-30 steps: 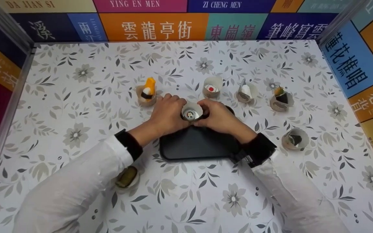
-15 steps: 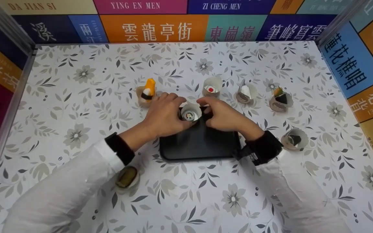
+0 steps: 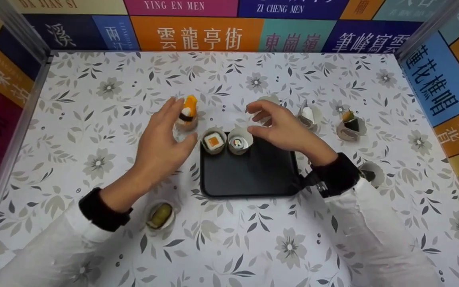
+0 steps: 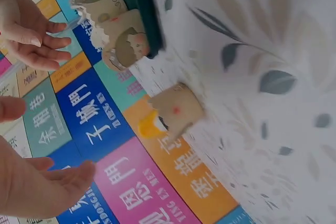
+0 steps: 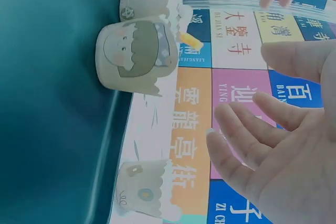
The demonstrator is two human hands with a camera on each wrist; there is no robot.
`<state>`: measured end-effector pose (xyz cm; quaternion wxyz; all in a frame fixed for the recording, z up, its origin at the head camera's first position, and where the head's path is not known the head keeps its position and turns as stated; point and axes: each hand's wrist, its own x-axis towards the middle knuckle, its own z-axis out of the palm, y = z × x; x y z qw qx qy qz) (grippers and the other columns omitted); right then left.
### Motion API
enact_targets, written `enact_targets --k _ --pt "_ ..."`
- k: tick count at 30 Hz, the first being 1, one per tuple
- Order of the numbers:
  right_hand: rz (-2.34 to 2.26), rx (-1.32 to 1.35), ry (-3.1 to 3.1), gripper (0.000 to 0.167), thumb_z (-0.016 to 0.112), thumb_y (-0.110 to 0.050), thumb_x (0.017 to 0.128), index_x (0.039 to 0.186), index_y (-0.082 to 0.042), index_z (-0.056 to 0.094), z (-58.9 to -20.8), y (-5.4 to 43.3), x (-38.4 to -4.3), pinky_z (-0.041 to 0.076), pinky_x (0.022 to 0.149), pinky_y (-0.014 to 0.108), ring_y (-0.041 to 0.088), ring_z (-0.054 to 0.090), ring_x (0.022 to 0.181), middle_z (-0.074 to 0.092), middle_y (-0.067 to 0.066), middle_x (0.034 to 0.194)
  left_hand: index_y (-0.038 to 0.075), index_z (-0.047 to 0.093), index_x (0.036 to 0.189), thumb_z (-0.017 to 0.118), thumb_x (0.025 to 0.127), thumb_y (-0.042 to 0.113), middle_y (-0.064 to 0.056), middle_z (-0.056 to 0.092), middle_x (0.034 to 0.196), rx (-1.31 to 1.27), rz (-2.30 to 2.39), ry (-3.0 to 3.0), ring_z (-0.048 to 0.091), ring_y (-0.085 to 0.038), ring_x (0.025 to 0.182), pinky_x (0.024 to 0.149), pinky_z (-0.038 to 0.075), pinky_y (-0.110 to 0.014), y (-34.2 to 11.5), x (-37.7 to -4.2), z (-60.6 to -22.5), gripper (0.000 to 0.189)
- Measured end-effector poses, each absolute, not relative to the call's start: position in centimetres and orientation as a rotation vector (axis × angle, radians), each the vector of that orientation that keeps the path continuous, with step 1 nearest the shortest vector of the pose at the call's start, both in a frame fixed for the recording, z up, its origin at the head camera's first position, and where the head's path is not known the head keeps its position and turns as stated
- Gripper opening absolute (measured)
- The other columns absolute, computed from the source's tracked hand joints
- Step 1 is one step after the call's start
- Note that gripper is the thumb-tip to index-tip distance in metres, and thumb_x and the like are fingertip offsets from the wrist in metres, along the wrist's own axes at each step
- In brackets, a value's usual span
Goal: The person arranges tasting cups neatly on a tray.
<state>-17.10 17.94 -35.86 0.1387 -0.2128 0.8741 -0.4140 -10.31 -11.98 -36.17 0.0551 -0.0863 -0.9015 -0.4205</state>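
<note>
Two small paper cups stand side by side at the far left corner of the black tray (image 3: 249, 175). The left cup (image 3: 213, 141) holds a white sushi piece with an orange square; deep in the right cup (image 3: 240, 141) lies a small round piece, and a cartoon face is printed on the outside. My left hand (image 3: 159, 139) is in the air left of the tray, fingers spread, nearest a cup with a shrimp sushi (image 3: 189, 113). My right hand (image 3: 279, 125) hovers over the tray's far edge with fingers loosely bent, holding nothing and partly hiding a cup (image 3: 269, 99) behind it.
Several more cups stand around the tray on the floral cloth (image 3: 106, 103): a white-filled one (image 3: 308, 117) and a dark-filled one (image 3: 350, 127) at the back right, another (image 3: 371, 173) by the right cuff, and one with a green-brown piece (image 3: 160, 215) at front left. Printed panels wall the table.
My left hand has let go of the cup on the tray and drawn back to the left. My right hand has lifted away from it. The cup with the orange square has come into view.
</note>
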Motion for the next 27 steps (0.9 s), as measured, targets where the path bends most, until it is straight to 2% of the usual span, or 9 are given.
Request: enact_targets --k 2,5,9,12,14,17,20,24,27 --pt "-1.176 -0.603 2.517 0.051 0.072 -0.019 0.099 0.145 -0.004 0.056 -35.9 17.9 -17.7 0.044 0.105 0.051 0.029 0.060 0.122 0.060 0.014 0.140 0.010 0.039 0.162 0.070 0.094 0.025 -0.010 0.031 0.169 -0.174 -1.313 -2.799 0.029 -0.028 0.155 0.121 0.028 -0.053 -12.9 -10.3 -36.6 0.075" --pt "-1.118 -0.583 2.489 0.058 0.073 -0.024 0.099 0.149 -0.004 0.052 -35.8 17.5 -18.8 0.045 0.107 0.049 0.029 0.059 0.124 0.058 0.015 0.142 0.005 0.035 0.162 0.071 0.095 0.021 -0.013 0.031 0.168 -0.109 -1.393 -2.837 0.034 -0.031 0.152 0.120 0.030 -0.049 -14.1 -10.7 -37.3 0.078" --pt "-0.965 -0.610 2.434 0.074 0.074 -0.033 0.098 0.159 -0.006 0.041 -35.4 16.4 -20.8 0.045 0.109 0.047 0.029 0.057 0.131 0.053 0.013 0.151 0.006 0.020 0.167 0.074 0.094 0.021 -0.012 0.031 0.169 -0.048 -1.512 -2.855 0.044 -0.033 0.144 0.102 0.047 -0.045 -15.5 -11.8 -37.9 0.092" --pt "-0.869 -0.623 2.378 0.084 0.074 -0.037 0.098 0.164 -0.009 0.031 -35.3 15.2 -22.6 0.046 0.108 0.046 0.030 0.056 0.135 0.047 0.014 0.158 0.012 0.007 0.169 0.079 0.093 0.024 -0.009 0.026 0.171 0.003 -1.588 -2.902 0.048 -0.033 0.142 0.091 0.053 -0.042 -16.0 -12.9 -38.1 0.105" --pt "-0.830 -0.617 2.346 0.087 0.075 -0.037 0.097 0.166 -0.010 0.027 -35.4 14.3 -23.7 0.048 0.106 0.044 0.030 0.058 0.133 0.045 0.015 0.160 0.015 0.004 0.169 0.081 0.092 0.025 -0.010 0.024 0.172 0.030 -1.632 -2.937 0.053 -0.032 0.135 0.091 0.053 -0.040 -16.2 -13.8 -38.5 0.109" --pt "-0.749 -0.620 2.313 0.089 0.075 -0.038 0.096 0.166 -0.009 0.027 -35.9 12.8 -25.3 0.048 0.105 0.043 0.029 0.060 0.129 0.045 0.016 0.159 0.015 0.006 0.169 0.082 0.091 0.021 -0.013 0.025 0.171 0.083 -1.685 -2.979 0.060 -0.032 0.122 0.091 0.052 -0.039 -16.3 -15.1 -39.4 0.109" --pt "-0.654 -0.648 2.294 0.089 0.075 -0.036 0.096 0.165 -0.006 0.027 -36.4 11.3 -26.3 0.045 0.109 0.042 0.029 0.058 0.132 0.047 0.017 0.158 0.010 0.013 0.168 0.083 0.089 0.017 -0.019 0.034 0.166 0.117 -1.666 -3.009 0.057 -0.033 0.127 0.101 0.048 -0.041 -16.3 -16.2 -40.3 0.106" --pt "-0.596 -0.682 2.272 0.085 0.074 -0.034 0.097 0.163 -0.004 0.031 -36.6 9.5 -26.8 0.041 0.113 0.043 0.031 0.050 0.141 0.050 0.017 0.155 0.006 0.023 0.166 0.085 0.087 0.016 -0.020 0.044 0.159 0.162 -1.629 -3.029 0.043 -0.032 0.145 0.114 0.039 -0.042 -16.0 -17.2 -41.1 0.101" --pt "-0.585 -0.704 2.257 0.081 0.074 -0.033 0.097 0.162 -0.003 0.034 -36.7 8.2 -26.8 0.041 0.113 0.043 0.032 0.048 0.142 0.052 0.018 0.153 0.005 0.027 0.165 0.085 0.087 0.016 -0.020 0.047 0.156 0.188 -1.636 -3.021 0.043 -0.033 0.144 0.116 0.038 -0.044 -16.0 -17.5 -41.4 0.097"
